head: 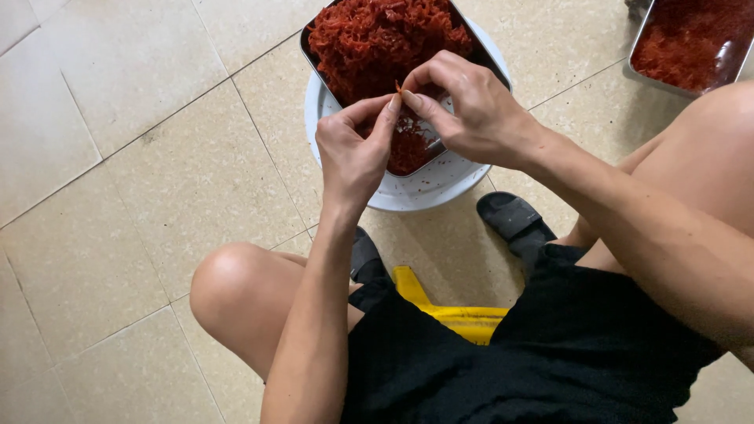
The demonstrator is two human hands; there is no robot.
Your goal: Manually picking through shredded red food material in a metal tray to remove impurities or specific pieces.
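left hand [353, 153] + right hand [463, 106]: fingertips pinched together on 1 red shred [398, 88] | shred over near rim of metal tray [314, 59], 12 o'clock | second tray [726, 67] at 2 o'clock | bare tile floor [118, 157] open at 9 o'clock

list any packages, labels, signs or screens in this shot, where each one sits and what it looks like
None in view: no package, label, sign or screen.
Metal tray: on a white round basin on the tiled floor, heaped with red shreds.
Second metal tray: top right corner, holding the same red shreds.
Left hand and right hand: pinching one red shred above the tray.
Yellow stool: under the seated person.
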